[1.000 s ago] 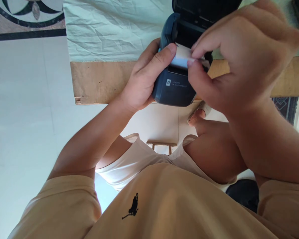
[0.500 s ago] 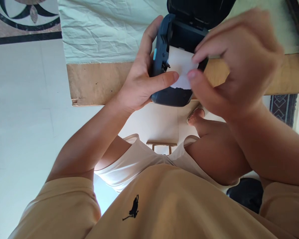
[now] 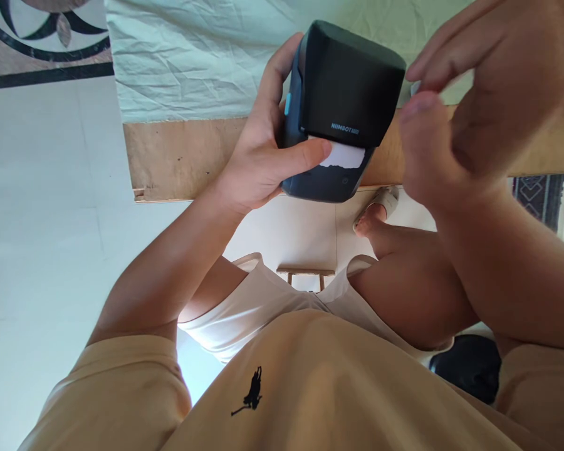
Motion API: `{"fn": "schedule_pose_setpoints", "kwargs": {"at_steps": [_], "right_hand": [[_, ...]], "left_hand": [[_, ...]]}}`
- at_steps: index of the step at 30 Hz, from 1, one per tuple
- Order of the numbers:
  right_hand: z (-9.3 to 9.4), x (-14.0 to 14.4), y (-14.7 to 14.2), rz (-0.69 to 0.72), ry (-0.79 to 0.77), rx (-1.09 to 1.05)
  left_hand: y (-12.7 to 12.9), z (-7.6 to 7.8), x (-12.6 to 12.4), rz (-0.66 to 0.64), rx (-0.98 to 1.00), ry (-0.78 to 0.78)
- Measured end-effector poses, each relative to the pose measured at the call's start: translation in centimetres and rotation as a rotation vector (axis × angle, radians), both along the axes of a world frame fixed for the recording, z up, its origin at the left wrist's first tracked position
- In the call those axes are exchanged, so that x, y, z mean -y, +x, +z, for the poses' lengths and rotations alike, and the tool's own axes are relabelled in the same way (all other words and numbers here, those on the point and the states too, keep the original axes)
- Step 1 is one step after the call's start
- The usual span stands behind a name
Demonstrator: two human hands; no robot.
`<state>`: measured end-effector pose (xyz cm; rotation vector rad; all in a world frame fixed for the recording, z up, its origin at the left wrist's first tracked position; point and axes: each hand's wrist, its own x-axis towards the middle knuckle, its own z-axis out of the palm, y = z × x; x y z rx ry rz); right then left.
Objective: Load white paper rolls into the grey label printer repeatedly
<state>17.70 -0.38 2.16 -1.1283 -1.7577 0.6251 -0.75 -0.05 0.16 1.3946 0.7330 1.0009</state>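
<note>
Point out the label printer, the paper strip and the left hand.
label printer (image 3: 352, 75), head view, on its closed lid.
paper strip (image 3: 345, 155), head view, middle of the white strip.
left hand (image 3: 258, 166), head view, on the palm.

The brand name "NIIMBOT" is printed in small light-blue capitals on the dark lid of the label printer (image 3: 343, 94), near the lid's lower edge and just above the white paper strip (image 3: 342, 156); a small light-blue mark follows the name, but it cannot be read. A small round symbol is seen on the printer's front below the strip, too small to be made out. A black horse-and-rider logo (image 3: 251, 389), without any lettering, is borne on the chest of the tan shirt (image 3: 310, 388)
</note>
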Motion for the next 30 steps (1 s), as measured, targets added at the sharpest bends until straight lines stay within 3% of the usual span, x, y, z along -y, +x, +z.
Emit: {"fn": "schedule_pose_setpoints", "kwargs": {"at_steps": [2, 4, 9, 15, 20, 26, 30], "right_hand": [[-0.5, 0.0, -0.2, -0.021, 0.201, 0.27], [-0.9, -0.1, -0.6, -0.022, 0.231, 0.424], [-1.7, -0.5, -0.9, 0.113, 0.065, 0.265], [-2.7, -1.0, -0.9, 0.153, -0.002, 0.196], [-2.7, -1.0, -1.0, 0.253, -0.151, 0.046], [-2.8, -0.8, -1.2, 0.241, -0.085, 0.024], [-3.0, -0.7, -1.4, 0.18, -0.004, 0.025]], "left_hand": [[0.0, 0.0, 0.1, -0.018, 0.069, -0.024], [0.3, 0.1, 0.2, -0.009, 0.177, -0.094], [0.9, 0.1, 0.5, 0.09, 0.284, -0.23], [0.8, 0.1, 0.0, 0.107, 0.255, -0.322], [0.6, 0.1, -0.2, 0.089, 0.218, -0.323], [0.9, 0.4, 0.0, 0.095, 0.229, -0.295], [1.2, 0.6, -0.1, 0.046, 0.353, -0.242]]}}
